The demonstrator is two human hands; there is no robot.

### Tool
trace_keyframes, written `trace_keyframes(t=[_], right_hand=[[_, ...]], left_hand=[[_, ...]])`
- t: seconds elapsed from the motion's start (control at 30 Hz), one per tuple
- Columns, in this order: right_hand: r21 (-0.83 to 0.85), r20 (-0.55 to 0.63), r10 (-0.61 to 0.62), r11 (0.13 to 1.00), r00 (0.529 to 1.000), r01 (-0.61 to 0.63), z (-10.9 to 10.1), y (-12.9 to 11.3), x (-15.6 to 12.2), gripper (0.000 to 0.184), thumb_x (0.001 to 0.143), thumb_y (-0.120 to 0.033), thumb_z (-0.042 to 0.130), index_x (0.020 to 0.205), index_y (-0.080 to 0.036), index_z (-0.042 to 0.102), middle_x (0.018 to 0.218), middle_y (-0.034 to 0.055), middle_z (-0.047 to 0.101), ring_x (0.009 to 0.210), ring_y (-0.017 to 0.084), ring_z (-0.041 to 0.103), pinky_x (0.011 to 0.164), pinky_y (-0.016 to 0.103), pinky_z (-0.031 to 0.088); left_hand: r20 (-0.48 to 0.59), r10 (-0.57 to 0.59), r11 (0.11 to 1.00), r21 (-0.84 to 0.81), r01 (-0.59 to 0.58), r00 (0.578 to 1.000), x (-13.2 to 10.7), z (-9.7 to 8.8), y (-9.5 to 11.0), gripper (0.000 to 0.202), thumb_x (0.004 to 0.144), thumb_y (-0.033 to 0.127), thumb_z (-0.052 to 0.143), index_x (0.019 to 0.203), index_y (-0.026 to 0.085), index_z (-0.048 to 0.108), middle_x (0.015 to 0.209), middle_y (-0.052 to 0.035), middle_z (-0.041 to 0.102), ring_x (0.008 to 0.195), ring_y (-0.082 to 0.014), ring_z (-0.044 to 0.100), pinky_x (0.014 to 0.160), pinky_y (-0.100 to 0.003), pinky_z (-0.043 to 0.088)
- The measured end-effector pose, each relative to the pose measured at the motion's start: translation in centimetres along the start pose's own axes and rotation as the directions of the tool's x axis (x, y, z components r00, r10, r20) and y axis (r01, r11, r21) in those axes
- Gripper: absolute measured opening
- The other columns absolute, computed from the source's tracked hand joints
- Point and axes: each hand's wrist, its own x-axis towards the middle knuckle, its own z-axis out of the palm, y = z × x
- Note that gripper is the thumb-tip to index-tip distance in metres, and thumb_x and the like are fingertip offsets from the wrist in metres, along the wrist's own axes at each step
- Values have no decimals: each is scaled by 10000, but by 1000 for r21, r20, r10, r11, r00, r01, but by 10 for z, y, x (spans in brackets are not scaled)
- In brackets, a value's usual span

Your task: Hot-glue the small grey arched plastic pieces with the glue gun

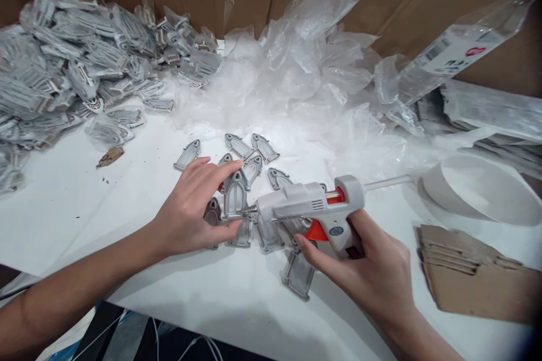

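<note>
My right hand (364,259) grips a white hot glue gun (292,203) with an orange trigger, its nozzle pointing left. A glue stick (387,182) sticks out of its back end. Between thumb and fingers of my left hand (199,203) is a small grey arched frame (235,194), held upright. The nozzle tip is at the frame's lower edge; whether it touches, I cannot tell. Beneath and around lie several similar frames, one (299,273) near the front and another (187,154) farther back on the white table (169,293).
Bagged grey pieces (84,56) are heaped at the back left, beside crumpled clear plastic bags (292,67). A tilted plastic bottle (457,51) leans at the back right. On the right are a white round container (478,192) and cardboard pieces (474,276). Cables (203,344) hang below the front edge.
</note>
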Motion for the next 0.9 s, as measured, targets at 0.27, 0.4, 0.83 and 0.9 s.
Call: trace_keyframes(t=[0.27,0.4,0.83,0.9], right_hand=[[-3,6,-2,1000,1000,2,1,2,-2,359,834,-472,697,815,-208,454,523,-96,383,407,49,352,383,193,310],[-5,17,4,1000,1000,-4,1,1,-3,360,836,-476,695,813,-210,453,519,-97,378,405,51,353,382,197,305],[-5,25,20,1000,1000,-19,-2,-1,-1,351,808,-440,723,803,-221,448,523,-90,413,406,61,379,387,209,309],[-5,19,10,1000,1000,-10,-1,0,-1,353,814,-438,719,799,-221,440,520,-95,396,404,58,370,387,205,307]], left_hand=[[-2,-2,1000,-7,2,1000,0,0,0,720,774,233,751,1416,148,437,1162,-115,667,826,-190,602,1081,-489,455],[-5,2,1000,-7,-2,1000,0,0,0,727,775,237,743,1425,157,428,1154,-112,668,823,-192,602,1081,-495,456],[16,-5,1000,-1,5,1000,-1,0,0,727,784,233,739,1432,169,416,1176,-118,672,846,-202,621,1089,-506,447],[17,-3,1000,2,3,1000,-1,0,-1,723,780,226,738,1427,168,420,1165,-117,675,852,-204,623,1083,-506,452]])
